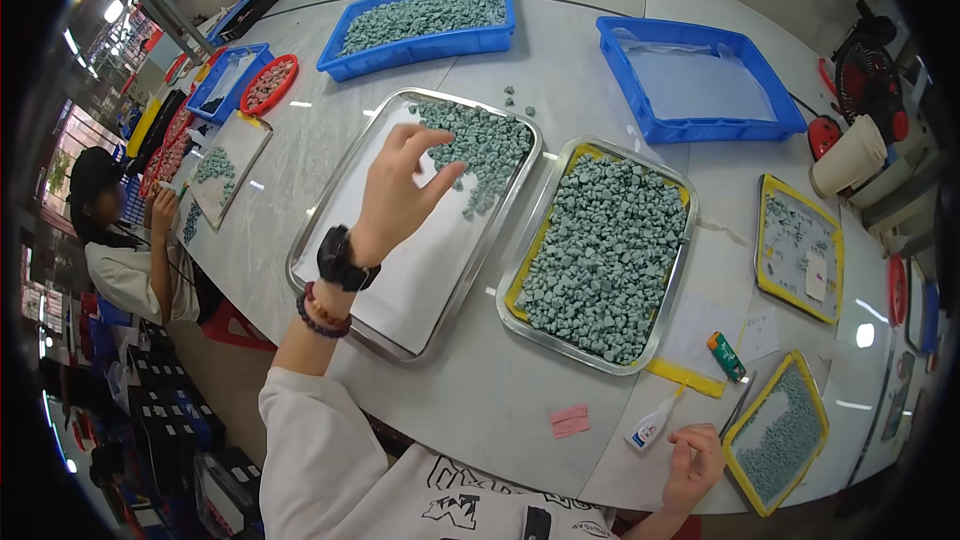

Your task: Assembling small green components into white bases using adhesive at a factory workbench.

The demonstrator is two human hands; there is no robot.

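Observation:
My left hand [395, 190] is over a metal tray [425, 345] lined with white, its thumb and fingers apart and curved. Small grey-green stone-like pieces [490, 145] lie heaped at the far end of that tray, close to my fingertips. To the right, a second metal tray [625, 368] with a yellow-edged liner is full of similar green pieces [600, 250]. Near the table's front edge, my right hand [693, 465] has its fingers curled in; whatever they hold, if anything, is hidden. Beside it are a white glue bottle [650, 423] and a yellow-edged tray [822, 430] of finer green bits.
At the back stand a blue bin [420, 62] of green pieces and a blue bin [700, 128] with a white lining. A green-orange tube [726, 357], pink slips [570, 421] and another yellow-edged tray [835, 310] lie around. Other people [135, 260] work at the left and far side.

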